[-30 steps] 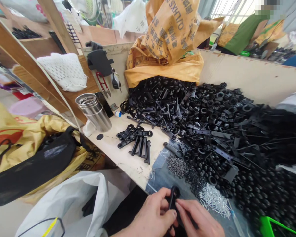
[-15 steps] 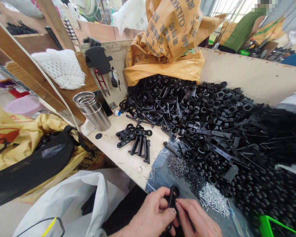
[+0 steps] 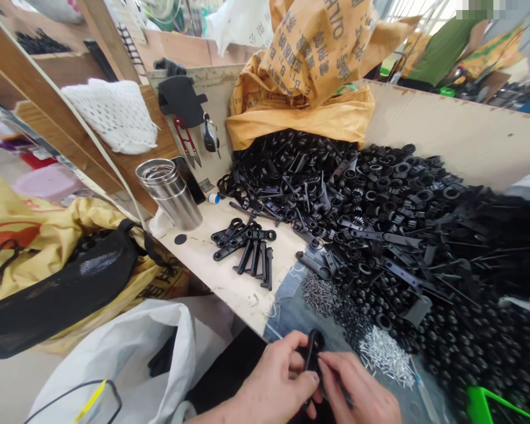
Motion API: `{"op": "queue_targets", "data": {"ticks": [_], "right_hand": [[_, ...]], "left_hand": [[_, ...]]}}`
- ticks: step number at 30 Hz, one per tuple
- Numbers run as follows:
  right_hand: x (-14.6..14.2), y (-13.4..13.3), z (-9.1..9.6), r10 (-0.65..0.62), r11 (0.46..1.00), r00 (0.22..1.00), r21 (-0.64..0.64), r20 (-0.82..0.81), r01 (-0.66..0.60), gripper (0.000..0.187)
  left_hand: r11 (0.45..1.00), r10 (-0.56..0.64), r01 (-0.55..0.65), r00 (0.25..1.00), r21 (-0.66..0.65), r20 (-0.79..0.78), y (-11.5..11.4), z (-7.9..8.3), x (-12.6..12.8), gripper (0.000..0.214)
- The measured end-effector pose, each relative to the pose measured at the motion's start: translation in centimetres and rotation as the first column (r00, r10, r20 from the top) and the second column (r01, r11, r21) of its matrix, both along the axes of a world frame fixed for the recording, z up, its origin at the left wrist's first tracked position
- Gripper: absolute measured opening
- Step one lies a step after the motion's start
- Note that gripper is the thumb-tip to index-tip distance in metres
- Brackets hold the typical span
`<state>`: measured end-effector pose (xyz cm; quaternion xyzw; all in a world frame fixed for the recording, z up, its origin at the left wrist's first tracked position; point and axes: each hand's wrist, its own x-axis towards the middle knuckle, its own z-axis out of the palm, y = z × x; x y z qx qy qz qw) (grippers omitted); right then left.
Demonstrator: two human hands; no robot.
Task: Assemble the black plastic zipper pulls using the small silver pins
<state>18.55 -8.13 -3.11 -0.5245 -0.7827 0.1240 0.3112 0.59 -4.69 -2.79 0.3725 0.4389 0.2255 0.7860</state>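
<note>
Left hand (image 3: 278, 380) gripping black looped part (image 3: 312, 353), held upright-ish at near table edge, in front of blue-grey sheet (image 3: 287, 321). Right hand (image 3: 362, 391) fingertips against same part; whether pinching small piece, cannot tell. Silver pins (image 3: 386, 356) just beyond right hand. Black arms (image 3: 254, 250) grouped on bare board, steel cup (image 3: 172, 197) upright behind them.

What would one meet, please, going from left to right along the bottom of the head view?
White sack, left hand, the black part it holds, right hand, green container.
</note>
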Motion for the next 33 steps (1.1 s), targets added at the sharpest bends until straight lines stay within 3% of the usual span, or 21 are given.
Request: {"op": "queue_targets", "data": {"ticks": [7,14,25,30,33], "right_hand": [[0.2,0.5,0.3,0.027,0.999,0.996,-0.021,0.083,-0.026,0.019],[-0.7,1.2,1.6,0.042,0.999,0.970,0.015,0.240,-0.047,0.027],[-0.5,1.0,1.8,0.088,0.995,0.928,0.009,0.363,-0.098,0.030],[-0.2,1.1,1.6,0.085,0.982,0.912,0.119,0.401,-0.144,0.041],[-0.2,1.1,1.5,0.089,0.981,0.907,0.123,0.411,-0.152,0.040]], "left_hand": [[0.996,-0.021,0.027,0.998,0.084,-0.064,0.0,-0.2,-0.2,0.033],[0.987,-0.063,0.075,0.994,0.141,-0.087,0.1,-0.2,-0.3,0.033],[0.997,-0.070,0.070,0.997,0.041,0.011,1.1,0.6,-0.5,0.030],[0.999,-0.044,0.043,0.999,0.015,0.033,1.1,0.1,-0.2,0.031],[0.999,-0.038,0.037,0.999,0.034,0.034,1.0,-0.1,-0.1,0.031]]}}
